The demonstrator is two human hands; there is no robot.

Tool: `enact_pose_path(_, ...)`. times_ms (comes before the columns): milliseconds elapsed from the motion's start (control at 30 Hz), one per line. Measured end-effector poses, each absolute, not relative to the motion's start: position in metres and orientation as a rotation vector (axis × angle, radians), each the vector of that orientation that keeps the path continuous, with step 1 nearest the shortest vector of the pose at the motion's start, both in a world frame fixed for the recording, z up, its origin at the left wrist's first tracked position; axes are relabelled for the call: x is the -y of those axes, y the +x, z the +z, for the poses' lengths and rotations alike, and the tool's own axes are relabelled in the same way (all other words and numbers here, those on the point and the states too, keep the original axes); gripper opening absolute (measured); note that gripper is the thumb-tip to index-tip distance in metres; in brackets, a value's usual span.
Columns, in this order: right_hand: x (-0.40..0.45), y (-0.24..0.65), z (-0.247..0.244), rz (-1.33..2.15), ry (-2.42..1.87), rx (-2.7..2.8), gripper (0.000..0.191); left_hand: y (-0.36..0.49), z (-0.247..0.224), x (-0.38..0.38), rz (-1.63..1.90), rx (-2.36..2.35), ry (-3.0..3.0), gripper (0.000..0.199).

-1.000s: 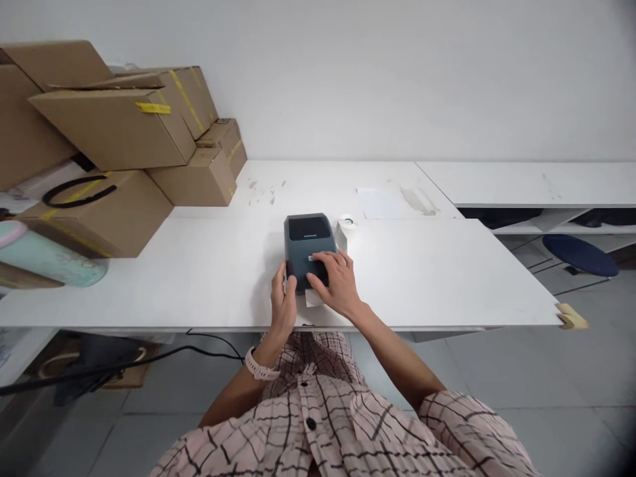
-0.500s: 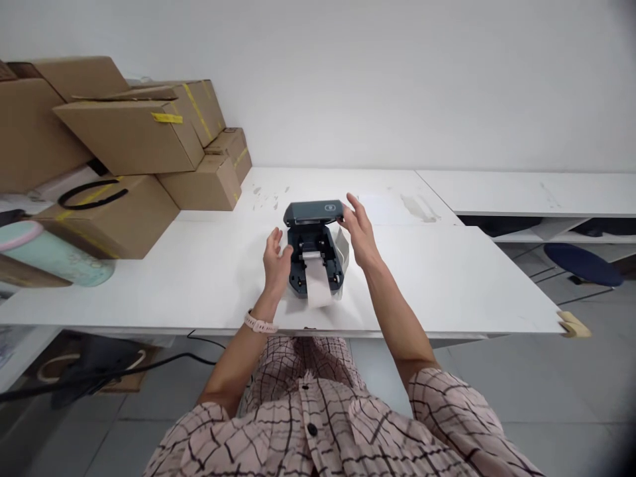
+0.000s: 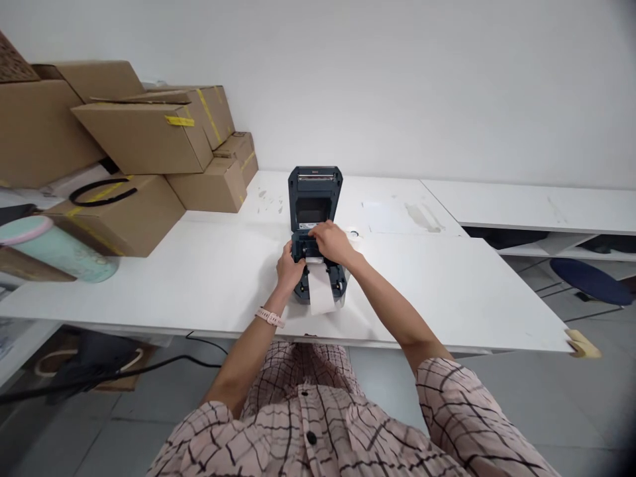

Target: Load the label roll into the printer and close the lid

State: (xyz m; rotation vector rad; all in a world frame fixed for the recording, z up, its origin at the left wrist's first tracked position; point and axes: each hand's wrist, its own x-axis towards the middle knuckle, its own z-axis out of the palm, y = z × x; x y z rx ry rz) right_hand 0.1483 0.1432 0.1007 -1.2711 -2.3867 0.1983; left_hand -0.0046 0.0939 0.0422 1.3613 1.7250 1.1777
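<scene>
A dark label printer (image 3: 315, 189) stands on the white table with its lid raised upright. A strip of white label paper (image 3: 320, 289) runs out over its front edge. My left hand (image 3: 289, 270) grips the left side of the printer body, thumb over the rim. My right hand (image 3: 332, 242) reaches into the rear of the open body from the right, fingers bent down and together. What its fingertips touch is hidden.
Cardboard boxes (image 3: 144, 142) are stacked at the left, with a black ring-shaped band on one. A mint green bottle (image 3: 64, 250) lies before them. A paper sheet (image 3: 385, 216) lies behind on the right. A blue stool (image 3: 591, 279) stands beyond the table.
The printer lid has swung up from partly raised to upright. My right hand has moved from the lid's right edge into the body. My left hand has closed on the body's left side.
</scene>
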Motion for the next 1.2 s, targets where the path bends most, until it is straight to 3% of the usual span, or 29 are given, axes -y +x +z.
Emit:
enact_pose_path(167,-0.148,0.133,0.073,0.315,-1.343,2.789,0.026,-0.007,0.040,-0.092,1.222,-1.683,1.388,0.077)
enact_pose_path(267,-0.157,0.138,0.077,0.473,-1.254,2.879,0.031,-0.007,0.040,-0.090,1.183,-1.737,1.428,0.077)
enact_pose_path(467,-0.151,0.190,0.107,1.323,-0.653,2.631,0.045,-0.006,0.037,-0.090,1.171,-1.741,1.440,0.074)
enact_pose_path(533,-0.136,0.225,0.107,1.439,-0.555,2.413,0.049,-0.006,0.036,-0.090,1.157,-1.751,1.446,0.073)
enact_pose_path(633,-0.110,0.288,0.090,1.466,-0.557,2.100,0.047,-0.005,0.036,-0.089,1.135,-1.757,1.458,0.070)
enact_pose_path(800,-0.089,0.357,0.045,1.427,-0.959,1.789,0.041,-0.004,0.039,-0.088,1.097,-1.804,1.496,0.070)
enact_pose_path(1000,-0.105,0.345,0.004,1.359,-1.144,1.598,0.051,-0.004,0.038,-0.090,1.066,-1.840,1.532,0.069)
enact_pose_path(1200,-0.108,0.352,-0.002,1.470,-1.109,1.710,0.055,-0.005,0.036,-0.090,1.090,-1.839,1.507,0.068)
